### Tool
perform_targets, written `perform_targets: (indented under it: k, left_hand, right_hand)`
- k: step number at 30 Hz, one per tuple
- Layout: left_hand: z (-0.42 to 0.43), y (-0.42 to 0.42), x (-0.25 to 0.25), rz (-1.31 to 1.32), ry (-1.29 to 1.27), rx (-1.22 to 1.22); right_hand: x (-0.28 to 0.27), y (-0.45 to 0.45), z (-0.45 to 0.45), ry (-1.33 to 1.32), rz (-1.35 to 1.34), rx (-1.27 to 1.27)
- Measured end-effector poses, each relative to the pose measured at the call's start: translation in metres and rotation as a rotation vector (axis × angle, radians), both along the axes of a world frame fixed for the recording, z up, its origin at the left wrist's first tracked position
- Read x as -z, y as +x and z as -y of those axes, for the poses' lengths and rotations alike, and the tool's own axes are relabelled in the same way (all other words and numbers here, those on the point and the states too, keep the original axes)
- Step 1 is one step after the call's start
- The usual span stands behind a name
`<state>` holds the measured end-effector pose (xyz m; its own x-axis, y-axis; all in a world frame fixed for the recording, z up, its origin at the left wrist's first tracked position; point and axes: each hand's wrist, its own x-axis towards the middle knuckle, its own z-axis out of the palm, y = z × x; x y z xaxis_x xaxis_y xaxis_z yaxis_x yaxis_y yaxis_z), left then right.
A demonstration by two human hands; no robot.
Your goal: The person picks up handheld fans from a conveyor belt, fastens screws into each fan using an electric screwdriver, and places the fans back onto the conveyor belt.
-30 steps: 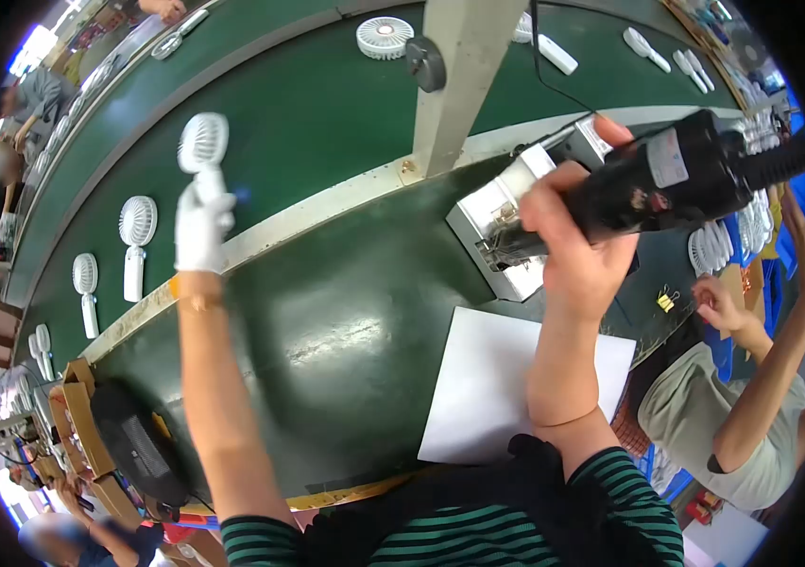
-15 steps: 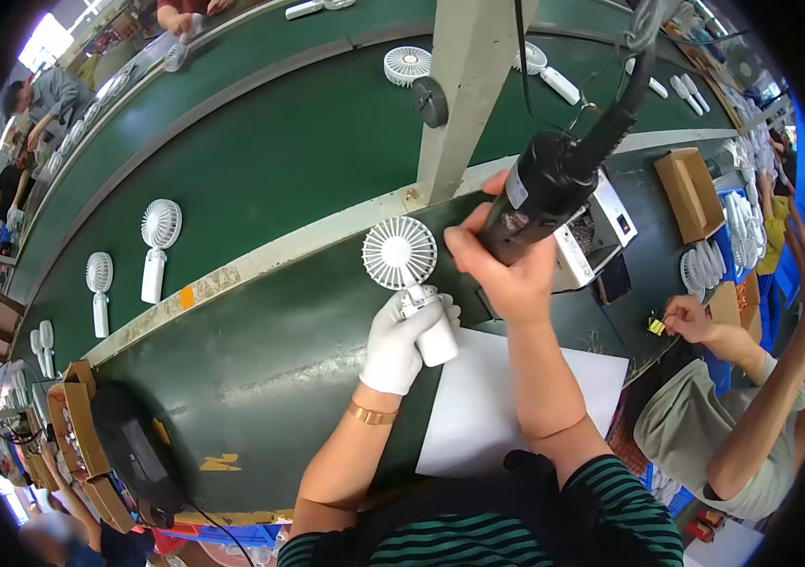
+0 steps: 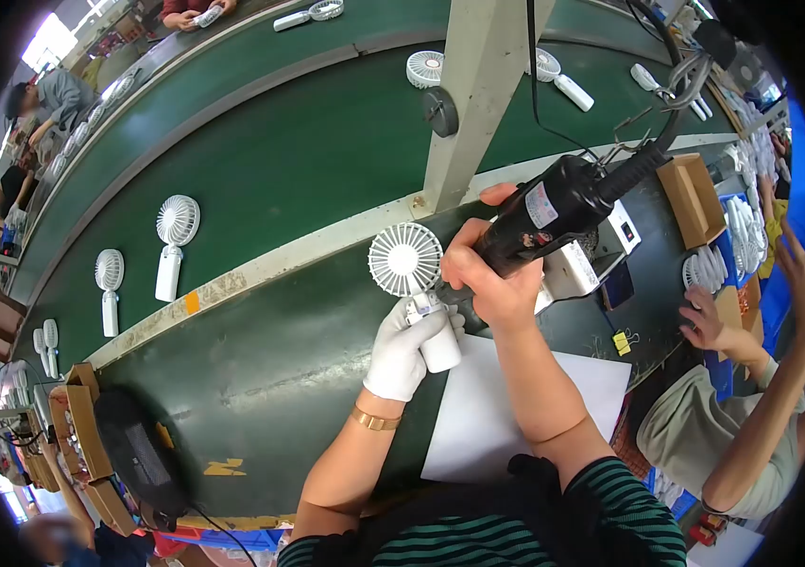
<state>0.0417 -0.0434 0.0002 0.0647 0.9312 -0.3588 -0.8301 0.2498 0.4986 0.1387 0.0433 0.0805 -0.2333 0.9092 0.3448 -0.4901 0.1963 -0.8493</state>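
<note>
My left hand, in a white glove, is closed around the handle of a white handheld fan, its round grille pointing up and away from me. In my bare right hand is a black power tool with a thick cable, its front end angled down left against or very near the fan's neck. The exact contact is hidden. Behind the tool stands a white and grey metal box device. A white sheet lies on the dark green table under my right forearm.
A pale post rises beyond my hands. More white fans lie on the green conveyor. A black case and cardboard boxes are at left. On the right, a co-worker's hand is near a yellow clip.
My left hand took a fan off the conveyor and brought it to the middle. The tool swung from the box device toward that fan. The co-worker's hand has let go of the yellow clip.
</note>
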Motion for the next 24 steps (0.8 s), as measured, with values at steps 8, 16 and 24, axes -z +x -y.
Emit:
perform_targets:
  k: [8,16,24]
  left_hand:
    - [0.003,0.0,0.006,0.048,-0.003,-0.121]
    - [-0.008,0.004,0.014,0.199,-0.001,-0.08]
    - [-0.009,0.017,-0.004,-0.147,-0.092,0.036]
  right_hand:
    - [0.023,-0.004,0.007,0.231,0.349,-0.106]
    - [0.01,0.001,0.008,0.35,0.507,-0.021]
    - [-0.007,0.037,-0.016,0.256,0.267,0.423]
